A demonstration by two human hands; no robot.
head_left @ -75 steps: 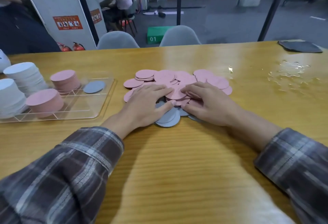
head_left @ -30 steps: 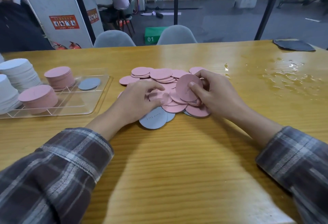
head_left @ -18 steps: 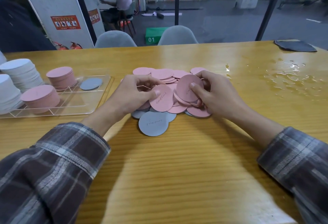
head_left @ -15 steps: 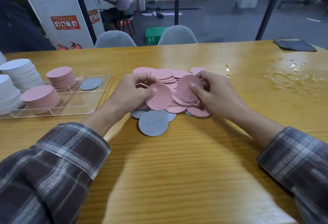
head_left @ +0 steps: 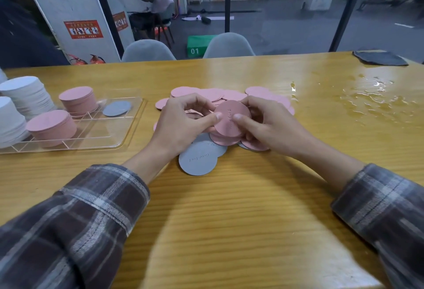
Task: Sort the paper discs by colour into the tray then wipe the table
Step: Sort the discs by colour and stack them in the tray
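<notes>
A heap of pink paper discs [head_left: 207,93] lies mid-table, with grey discs [head_left: 197,160] showing at its near edge. My left hand [head_left: 183,123] and my right hand [head_left: 268,126] both pinch an upright bunch of pink discs [head_left: 231,118] above the heap, thumbs on its front face. At the left stands a clear compartment tray [head_left: 119,132] holding two pink stacks [head_left: 51,127], white stacks [head_left: 25,91] and a single grey disc [head_left: 117,108].
Spilled water [head_left: 376,98] spreads over the table's right side. A dark grey cloth [head_left: 379,58] lies at the far right corner. Two grey chairs [head_left: 228,45] stand behind the table's far edge, and a person sits farther back.
Both hands lifted pink discs off the heap and brought them together into one upright bunch. A grey disc has been uncovered at the near edge.
</notes>
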